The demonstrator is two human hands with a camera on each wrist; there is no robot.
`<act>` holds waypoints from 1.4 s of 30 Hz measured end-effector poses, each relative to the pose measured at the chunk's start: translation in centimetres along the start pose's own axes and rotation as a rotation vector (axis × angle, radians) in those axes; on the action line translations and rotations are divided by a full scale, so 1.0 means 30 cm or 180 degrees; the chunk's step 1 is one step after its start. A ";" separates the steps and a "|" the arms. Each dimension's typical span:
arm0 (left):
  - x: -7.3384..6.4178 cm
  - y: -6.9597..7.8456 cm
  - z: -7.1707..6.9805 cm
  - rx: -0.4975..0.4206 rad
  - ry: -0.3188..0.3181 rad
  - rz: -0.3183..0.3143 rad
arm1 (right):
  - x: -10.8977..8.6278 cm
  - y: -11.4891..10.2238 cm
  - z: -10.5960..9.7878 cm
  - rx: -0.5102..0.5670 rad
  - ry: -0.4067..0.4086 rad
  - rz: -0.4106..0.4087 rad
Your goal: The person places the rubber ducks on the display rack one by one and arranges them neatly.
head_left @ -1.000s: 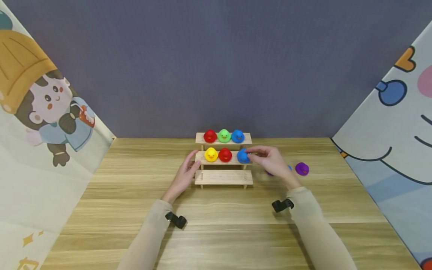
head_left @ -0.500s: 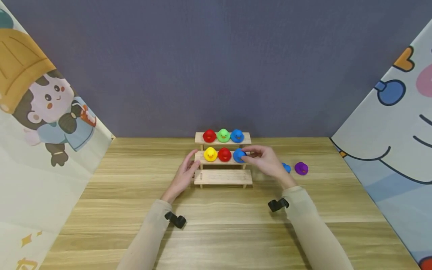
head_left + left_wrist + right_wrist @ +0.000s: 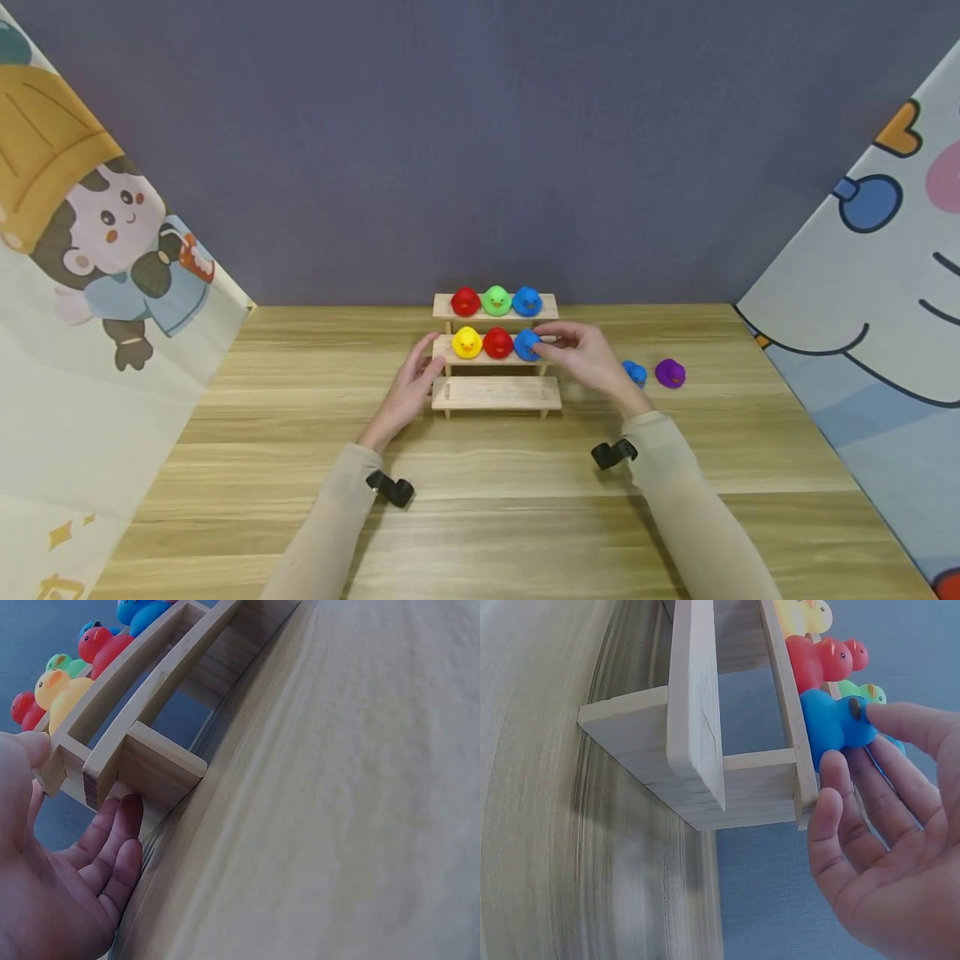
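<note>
A small wooden three-tier stand (image 3: 496, 394) stands in the middle of the table. On its middle tier sit a yellow duck (image 3: 467, 342), a red duck (image 3: 498, 342) and a blue rubber duck (image 3: 527, 345). My right hand (image 3: 589, 358) holds this blue duck at the tier's right end, thumb and fingertips against it in the right wrist view. The left hand (image 3: 407, 388) is by the stand's left end with fingers relaxed. Its fingertips (image 3: 130, 814) lie close against the side panel in the left wrist view; whether they press is unclear.
The top tier carries a red duck (image 3: 466, 302), a green duck (image 3: 497, 301) and a blue one (image 3: 527, 302). Right of the stand, another blue duck (image 3: 635, 372) and a purple duck (image 3: 671, 373) lie on the table (image 3: 510, 517). A dark wall (image 3: 495, 150) rises behind.
The right hand has shifted left with the blue duck, which now sits close beside the red one. More of the loose blue duck shows on the table. My left hand stays put.
</note>
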State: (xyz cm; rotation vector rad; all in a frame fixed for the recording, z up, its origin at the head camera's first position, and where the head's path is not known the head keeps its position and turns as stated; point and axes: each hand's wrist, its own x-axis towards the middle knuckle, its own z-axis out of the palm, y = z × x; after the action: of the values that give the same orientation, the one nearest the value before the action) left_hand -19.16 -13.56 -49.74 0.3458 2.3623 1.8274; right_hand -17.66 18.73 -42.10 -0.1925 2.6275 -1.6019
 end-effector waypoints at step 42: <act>0.004 0.003 0.001 -0.0040 0.0009 0.0014 | -0.042 0.062 -0.074 -0.0023 0.0131 -0.0067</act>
State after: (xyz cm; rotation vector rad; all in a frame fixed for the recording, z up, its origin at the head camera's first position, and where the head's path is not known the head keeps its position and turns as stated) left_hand -19.27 -13.48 -49.64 0.3476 2.3527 1.8452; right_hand -16.80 21.70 -42.77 -0.1902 2.6711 -1.6204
